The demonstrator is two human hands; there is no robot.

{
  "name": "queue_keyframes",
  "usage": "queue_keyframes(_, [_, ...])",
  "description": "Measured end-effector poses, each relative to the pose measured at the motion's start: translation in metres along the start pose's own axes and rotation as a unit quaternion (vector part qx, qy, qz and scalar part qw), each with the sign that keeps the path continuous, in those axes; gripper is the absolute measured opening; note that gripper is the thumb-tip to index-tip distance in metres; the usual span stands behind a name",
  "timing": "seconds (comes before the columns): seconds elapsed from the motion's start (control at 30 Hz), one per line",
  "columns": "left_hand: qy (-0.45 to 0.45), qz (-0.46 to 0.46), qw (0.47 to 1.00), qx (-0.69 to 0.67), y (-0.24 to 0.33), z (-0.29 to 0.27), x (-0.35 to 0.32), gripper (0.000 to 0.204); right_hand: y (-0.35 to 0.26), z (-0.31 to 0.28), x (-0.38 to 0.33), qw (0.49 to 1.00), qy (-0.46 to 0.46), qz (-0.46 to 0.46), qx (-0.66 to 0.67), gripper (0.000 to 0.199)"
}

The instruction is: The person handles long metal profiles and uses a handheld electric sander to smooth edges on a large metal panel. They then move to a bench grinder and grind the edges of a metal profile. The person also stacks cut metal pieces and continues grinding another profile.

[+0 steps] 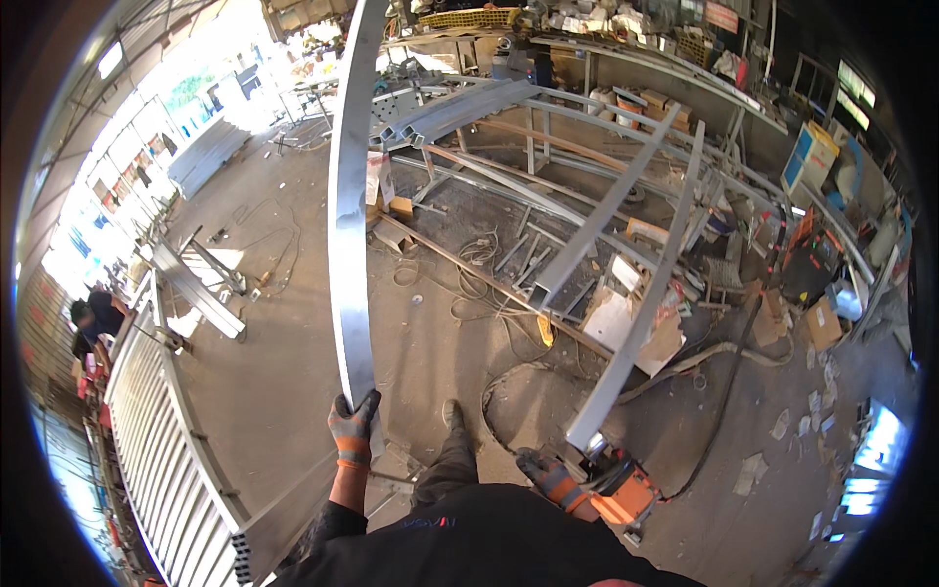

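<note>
My left hand [353, 427], in a dark glove with an orange and grey cuff, is closed around the near end of a long flat silver metal bar [349, 235]. The bar rises away from me toward the top of the view. Low at my right side, my right hand [550, 475] wears a matching glove. Its fingers look loosely extended, and nothing shows in them. Just beside it sits an orange and black machine [626, 489] with a cable. The near end of another long metal tube [626, 362] lies close above that hand.
A metal frame rack [533, 137] bears several tubes. Coiled cables [479, 254] and a thick hose [675, 370] lie on the floor, with cardboard [611, 318] nearby. Slatted metal panels [171, 440] stand at left, where another person [103, 315] is seen. Bright doorway light enters far left.
</note>
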State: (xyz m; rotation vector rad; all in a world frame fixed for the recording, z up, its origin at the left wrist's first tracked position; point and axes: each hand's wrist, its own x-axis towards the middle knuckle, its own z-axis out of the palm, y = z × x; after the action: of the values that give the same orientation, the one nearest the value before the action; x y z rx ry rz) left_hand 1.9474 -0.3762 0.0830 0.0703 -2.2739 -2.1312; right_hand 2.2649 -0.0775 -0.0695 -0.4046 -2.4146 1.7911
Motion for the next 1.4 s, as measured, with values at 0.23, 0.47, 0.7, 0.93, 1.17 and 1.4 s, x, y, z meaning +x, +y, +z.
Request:
queue_keyframes(0.23, [0.054,0.055,0.995,0.066,-0.031,-0.007,0.28,0.047,0.028,0.062,0.275,0.922,-0.15,0.234,-0.271,0.057])
queue_keyframes(0.47, [0.077,0.008,0.995,0.055,-0.015,0.014,0.484,0.051,0.115,0.091,0.436,0.84,-0.333,0.198,-0.38,0.086])
queue_keyframes(0.7, [0.049,-0.027,0.998,-0.006,-0.012,0.094,0.644,0.043,0.043,0.097,0.639,0.841,-0.316,0.25,-0.36,0.093])
queue_keyframes(0.93, [0.017,-0.054,0.996,0.064,0.015,0.23,0.853,0.043,0.126,0.076,0.888,0.844,-0.396,0.152,-0.328,0.056])
queue_keyframes(1.17, [-0.061,-0.012,0.981,0.184,0.015,0.382,1.143,0.053,0.196,-0.001,1.06,0.899,-0.293,0.03,-0.324,0.059])
queue_keyframes(1.4, [-0.108,0.07,0.886,0.445,0.027,0.523,1.428,0.07,0.218,-0.052,1.088,0.92,-0.129,0.238,-0.283,0.05])
